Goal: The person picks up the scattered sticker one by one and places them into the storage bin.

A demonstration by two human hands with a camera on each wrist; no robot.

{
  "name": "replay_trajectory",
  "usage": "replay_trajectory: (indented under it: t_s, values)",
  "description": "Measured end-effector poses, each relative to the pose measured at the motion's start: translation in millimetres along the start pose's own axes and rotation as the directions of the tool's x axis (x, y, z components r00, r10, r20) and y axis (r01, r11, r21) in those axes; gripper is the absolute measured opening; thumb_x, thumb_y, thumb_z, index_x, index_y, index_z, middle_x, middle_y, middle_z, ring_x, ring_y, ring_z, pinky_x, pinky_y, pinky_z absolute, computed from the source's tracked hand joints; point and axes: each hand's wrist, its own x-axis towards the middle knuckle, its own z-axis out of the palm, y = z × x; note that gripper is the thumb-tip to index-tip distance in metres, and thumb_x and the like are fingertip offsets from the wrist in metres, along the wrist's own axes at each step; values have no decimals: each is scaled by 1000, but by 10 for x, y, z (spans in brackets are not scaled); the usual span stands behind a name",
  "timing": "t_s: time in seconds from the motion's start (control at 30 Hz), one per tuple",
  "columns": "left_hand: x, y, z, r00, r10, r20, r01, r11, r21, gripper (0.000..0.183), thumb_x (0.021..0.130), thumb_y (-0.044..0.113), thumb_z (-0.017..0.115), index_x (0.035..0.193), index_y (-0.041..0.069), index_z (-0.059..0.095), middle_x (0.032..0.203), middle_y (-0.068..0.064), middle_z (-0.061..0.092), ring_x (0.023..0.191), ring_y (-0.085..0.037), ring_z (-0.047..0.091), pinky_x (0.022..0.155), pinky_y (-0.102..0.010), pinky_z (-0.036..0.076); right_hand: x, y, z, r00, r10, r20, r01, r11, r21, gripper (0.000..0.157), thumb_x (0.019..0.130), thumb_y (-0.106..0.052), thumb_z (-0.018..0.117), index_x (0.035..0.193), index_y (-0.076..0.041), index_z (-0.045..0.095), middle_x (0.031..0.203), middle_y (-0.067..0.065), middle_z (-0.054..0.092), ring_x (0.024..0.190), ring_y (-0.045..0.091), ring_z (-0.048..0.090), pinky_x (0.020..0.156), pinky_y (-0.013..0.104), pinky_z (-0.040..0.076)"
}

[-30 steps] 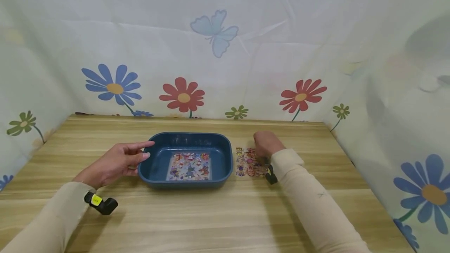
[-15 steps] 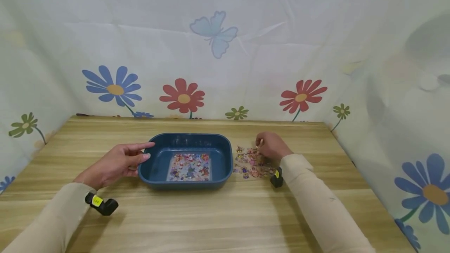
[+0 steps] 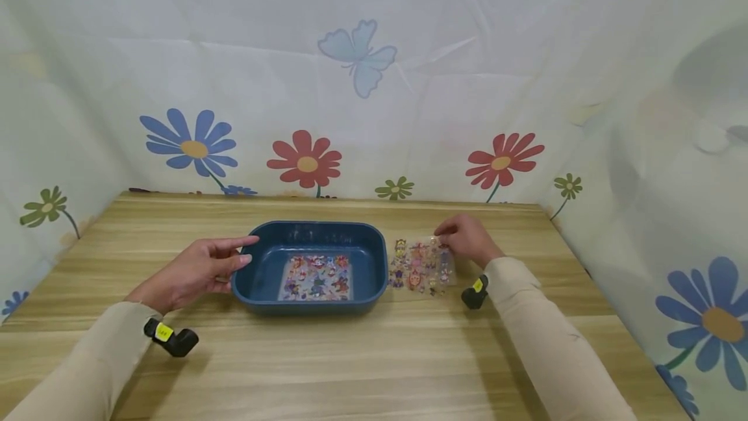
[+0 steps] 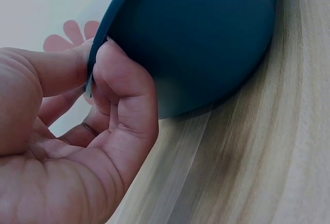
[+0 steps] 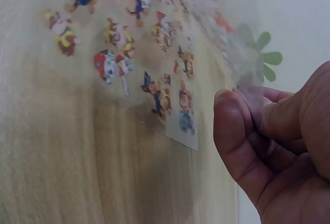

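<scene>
A dark blue rectangular tub stands on the table, and a clear sticker sheet with colourful cartoon figures lies flat in it. My left hand pinches the tub's left rim between thumb and fingers; the left wrist view shows the tub wall close up. Right of the tub, my right hand pinches the far right corner of a transparent sticker sheet. In the right wrist view that raised sheet bends up from the table, over more stickers lying flat below.
The wood-patterned table ends at the back against a white cloth printed with flowers and a butterfly. Cloth walls also stand at left and right. A small black device is strapped to each wrist.
My right hand has shifted slightly right and raised its fingers, lifting a corner of the clear sticker sheet. My left hand and the tub stay in place.
</scene>
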Motion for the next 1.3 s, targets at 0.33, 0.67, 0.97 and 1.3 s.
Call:
replay_trajectory:
  t_s: [0.33,0.67,0.97,1.3]
  values:
    - [-2,14,5,1000,-5,-4,5,1000,2,71,92,36,68,154,22,35,128,-19,52,85,-20,63,81,-33,59,-47,-3,-60,998,57,20,-60,975,213,20,95,-3,59,111,0,72,101,17,72,74,16,66,66,29,58]
    - [7,-11,-12,1000,2,0,-2,1000,-1,71,93,35,67,154,21,35,116,-11,58,81,-19,62,77,-31,59,-83,-65,-125,998,61,31,-67,951,302,22,96,-1,58,114,3,70,105,20,72,75,16,68,68,30,59]
    - [15,-12,-14,1000,1,4,-1,1000,1,71,92,36,68,154,21,36,108,-8,55,80,-17,59,75,-31,58,-106,-94,-190,997,65,41,-75,934,349,25,98,-2,53,119,2,67,112,19,69,87,18,68,74,31,60]
    - [4,-5,-4,1000,-10,-5,10,1000,1,71,92,37,68,153,22,36,108,-10,52,81,-19,60,76,-31,58,-108,-207,-219,997,44,59,-64,908,415,28,99,-4,52,123,4,65,112,20,69,82,15,66,74,28,60]
